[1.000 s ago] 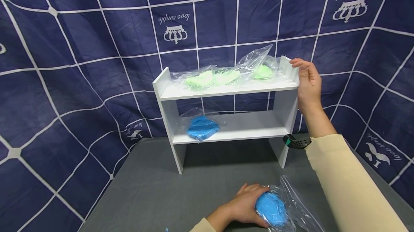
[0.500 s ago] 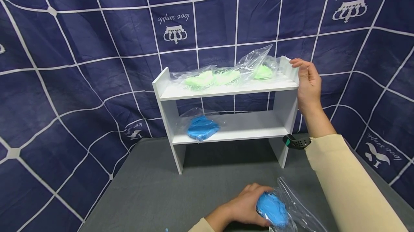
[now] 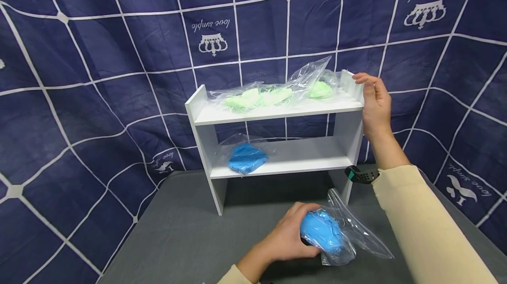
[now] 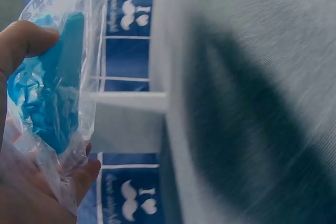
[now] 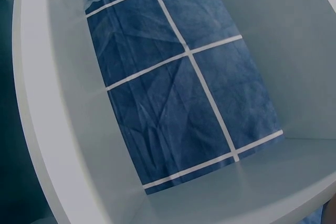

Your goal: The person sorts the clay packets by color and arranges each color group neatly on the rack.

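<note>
My left hand (image 3: pixel 287 233) grips a clear plastic bag (image 3: pixel 344 253) with a bright blue, crumpled bundle (image 3: pixel 322 230) inside, raised over the grey table. In the left wrist view the thumb presses on the blue bundle (image 4: pixel 50 87) through the film, and fingers wrap behind it. My right hand (image 3: pixel 376 103) holds the upper right side panel of a white two-tier shelf (image 3: pixel 277 114), fingers over its top edge. Another bagged blue bundle (image 3: pixel 246 158) lies at the left of the lower tier. Several bagged pale green bundles (image 3: pixel 257 98) lie along the top tier.
The shelf's legs stand on the grey tabletop (image 3: pixel 178 240). A navy cloth with white grid lines (image 3: pixel 119 55) hangs behind and at both sides. In the right wrist view the shelf's lower board (image 5: pixel 79 93) shows close up.
My left hand has lifted the bagged blue bundle off the table and moved it forward and slightly left, towards the shelf. My right hand keeps its place on the side panel.
</note>
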Motion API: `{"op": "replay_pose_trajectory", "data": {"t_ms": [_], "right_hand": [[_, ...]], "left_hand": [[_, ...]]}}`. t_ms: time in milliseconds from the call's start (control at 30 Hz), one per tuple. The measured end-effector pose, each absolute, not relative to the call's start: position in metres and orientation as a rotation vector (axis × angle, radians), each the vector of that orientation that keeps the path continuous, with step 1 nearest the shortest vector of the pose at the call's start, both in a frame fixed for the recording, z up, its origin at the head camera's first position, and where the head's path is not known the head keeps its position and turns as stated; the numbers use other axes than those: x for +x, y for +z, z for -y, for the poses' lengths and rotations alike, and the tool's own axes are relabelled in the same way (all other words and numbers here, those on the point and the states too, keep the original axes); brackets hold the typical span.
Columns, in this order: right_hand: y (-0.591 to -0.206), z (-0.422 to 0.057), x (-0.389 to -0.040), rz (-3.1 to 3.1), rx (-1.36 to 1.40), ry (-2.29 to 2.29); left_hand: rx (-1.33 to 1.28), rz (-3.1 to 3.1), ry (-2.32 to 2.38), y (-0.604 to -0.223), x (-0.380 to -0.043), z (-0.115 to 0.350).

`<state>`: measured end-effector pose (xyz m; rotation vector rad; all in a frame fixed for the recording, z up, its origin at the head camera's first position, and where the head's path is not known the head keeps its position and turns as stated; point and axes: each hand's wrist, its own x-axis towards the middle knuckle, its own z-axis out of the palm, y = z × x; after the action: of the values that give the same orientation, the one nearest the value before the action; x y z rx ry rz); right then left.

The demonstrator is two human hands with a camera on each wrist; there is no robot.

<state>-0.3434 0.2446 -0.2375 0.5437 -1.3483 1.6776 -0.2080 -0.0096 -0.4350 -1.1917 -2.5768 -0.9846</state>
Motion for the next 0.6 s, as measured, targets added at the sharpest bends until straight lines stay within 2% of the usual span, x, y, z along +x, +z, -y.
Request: {"op": "replay_pose_trajectory", "data": {"t_ms": [400, 600], "right_hand": [[-0.236, -0.247, -0.345, 1.367, 0.55, 1.652], [-0.239, -0.248, -0.346, 1.382, 0.535, 1.67]], "left_hand": [[-1.095, 2.449, -1.142, -0.393, -0.216, 0.033], [-0.965, 2.397, -1.241, -0.37, -0.221, 0.038]]}}
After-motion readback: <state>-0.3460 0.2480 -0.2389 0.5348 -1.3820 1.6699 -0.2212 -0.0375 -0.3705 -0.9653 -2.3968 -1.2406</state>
